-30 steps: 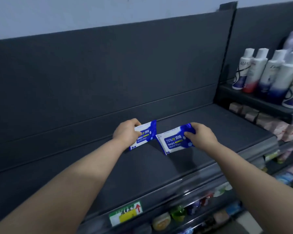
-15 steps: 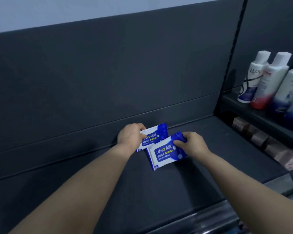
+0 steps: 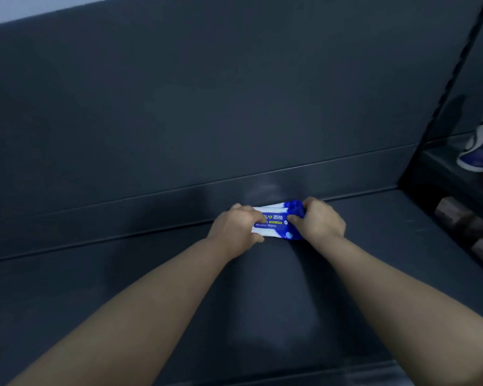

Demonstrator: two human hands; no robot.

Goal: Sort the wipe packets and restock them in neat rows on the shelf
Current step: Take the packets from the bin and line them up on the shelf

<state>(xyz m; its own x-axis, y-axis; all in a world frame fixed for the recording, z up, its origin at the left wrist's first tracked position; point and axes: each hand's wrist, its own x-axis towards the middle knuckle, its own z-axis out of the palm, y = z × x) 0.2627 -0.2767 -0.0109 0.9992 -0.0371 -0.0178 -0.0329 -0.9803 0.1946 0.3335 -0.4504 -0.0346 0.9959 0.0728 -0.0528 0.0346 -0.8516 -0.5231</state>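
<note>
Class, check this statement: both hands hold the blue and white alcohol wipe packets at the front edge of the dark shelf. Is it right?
Not quite. The left hand and the right hand do hold the alcohol wipe packets, but at the back of the dark shelf, against its rear panel, not at the front edge. The head view shows this.

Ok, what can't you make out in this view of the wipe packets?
All in the head view:
The count of wipe packets: the left hand and right hand cover both ends.
The bottle: cut off by the right edge.
The brown packs below it: too blurred to identify.
</note>
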